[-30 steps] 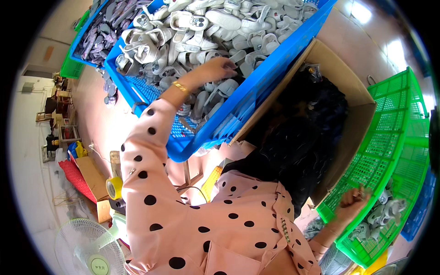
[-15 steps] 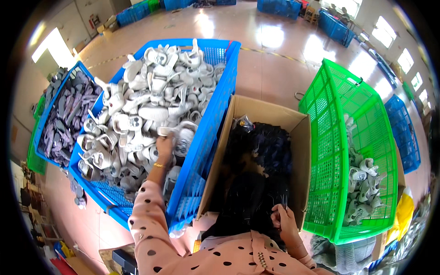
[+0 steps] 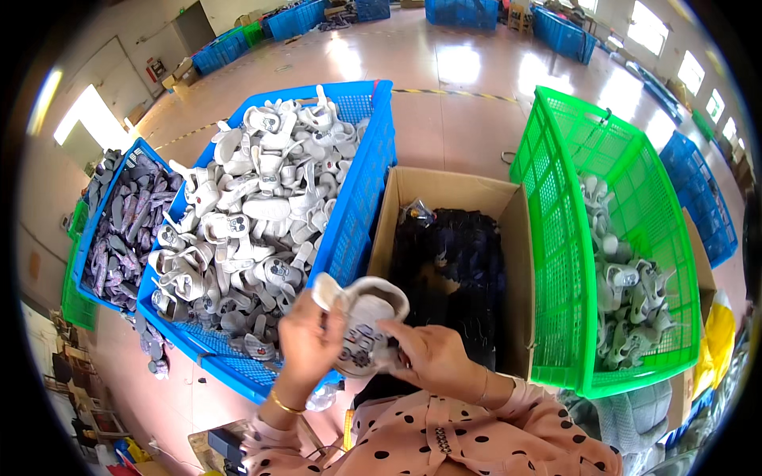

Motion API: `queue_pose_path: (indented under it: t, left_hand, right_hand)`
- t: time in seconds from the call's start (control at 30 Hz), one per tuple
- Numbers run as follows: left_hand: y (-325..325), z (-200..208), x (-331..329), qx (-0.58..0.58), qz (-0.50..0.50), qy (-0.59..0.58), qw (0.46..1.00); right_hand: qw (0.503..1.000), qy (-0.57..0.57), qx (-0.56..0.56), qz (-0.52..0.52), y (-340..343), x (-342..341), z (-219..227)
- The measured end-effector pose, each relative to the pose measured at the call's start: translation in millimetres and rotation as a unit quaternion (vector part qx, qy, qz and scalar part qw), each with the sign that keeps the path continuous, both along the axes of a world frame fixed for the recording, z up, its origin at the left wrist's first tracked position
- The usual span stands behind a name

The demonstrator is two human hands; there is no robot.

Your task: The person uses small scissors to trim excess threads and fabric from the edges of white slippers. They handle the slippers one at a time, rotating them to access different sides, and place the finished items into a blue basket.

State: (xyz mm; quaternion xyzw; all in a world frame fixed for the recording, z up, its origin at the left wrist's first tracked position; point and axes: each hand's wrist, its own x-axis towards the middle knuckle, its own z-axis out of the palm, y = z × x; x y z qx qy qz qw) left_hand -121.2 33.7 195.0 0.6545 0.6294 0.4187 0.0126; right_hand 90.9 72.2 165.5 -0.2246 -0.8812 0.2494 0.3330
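A white child's shoe (image 3: 362, 327) with a dark printed pattern on its upper is held up in front of my body, over the near edge of the cardboard box (image 3: 520, 262). Its ankle opening faces up and away. My left hand (image 3: 311, 337) is closed on the heel side at the left. On the right, the fingers of my right hand (image 3: 435, 358) grip the toe end. Whether that hand also holds something small I cannot make out. Many similar white shoes (image 3: 266, 208) fill the blue plastic crate (image 3: 373, 151) at my left.
Dark pieces (image 3: 456, 254) lie inside the cardboard box. To the right stands a tall green crate (image 3: 556, 238) with some whitish shoes (image 3: 631, 297). Farther left, another blue crate (image 3: 87, 254) holds purple-grey shoes (image 3: 127, 222). Blue crates (image 3: 460, 12) line the far floor.
My left hand has lifted a white shoe out of the blue crate and brought it right, in front of me. My right hand has risen from the box's near edge to the shoe.
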Motion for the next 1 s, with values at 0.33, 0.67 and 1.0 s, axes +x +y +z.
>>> queue_pose_path:
  t: [0.33,0.67,1.0]
  left_hand:
    - [-39,-96,105,0.008,-0.193,0.181,0.964]
    - [-46,-126,124,-0.020,-0.372,0.249,0.894]
    - [-4,22,122,-0.103,-0.609,-0.362,0.698]
  right_hand:
    - [0.671,0.288,-0.668,-0.145,-15,47,-90]
    - [0.561,0.263,-0.764,-0.180,-18,84,-136]
    - [0.643,0.228,-0.721,-0.122,-25,100,-103]
